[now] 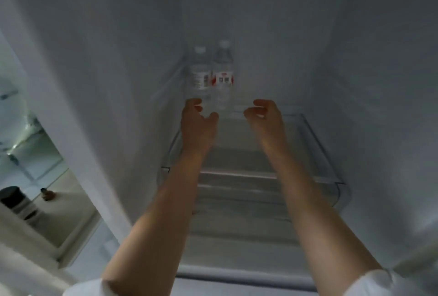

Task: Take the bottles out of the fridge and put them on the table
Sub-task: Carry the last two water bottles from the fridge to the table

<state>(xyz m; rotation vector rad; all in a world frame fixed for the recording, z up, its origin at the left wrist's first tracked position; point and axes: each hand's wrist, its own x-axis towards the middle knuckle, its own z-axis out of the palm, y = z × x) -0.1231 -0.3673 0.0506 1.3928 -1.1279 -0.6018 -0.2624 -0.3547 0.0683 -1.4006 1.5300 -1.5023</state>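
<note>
Off to the left, past the fridge wall, a pale surface carries a dark round container and a small brownish item, both too blurred to name. Inside the fridge, two clear water bottles stand upright at the back left corner of a glass shelf, touching each other. The left bottle sits hard against the side wall; the right bottle is just beside it, its red-and-white label facing out.

The person's left hand reaches in with its grip spread, thumb and fingers parted in a curve at the base of the left bottle; whether the fingertips touch the plastic I cannot tell, but nothing is clasped. The right hand hovers over the shelf just right of the right bottle, grip likewise spread in a loose C, holding nothing. Both forearms stretch out from white sleeves at the bottom edge. Lower shelves show beneath the arms.
</note>
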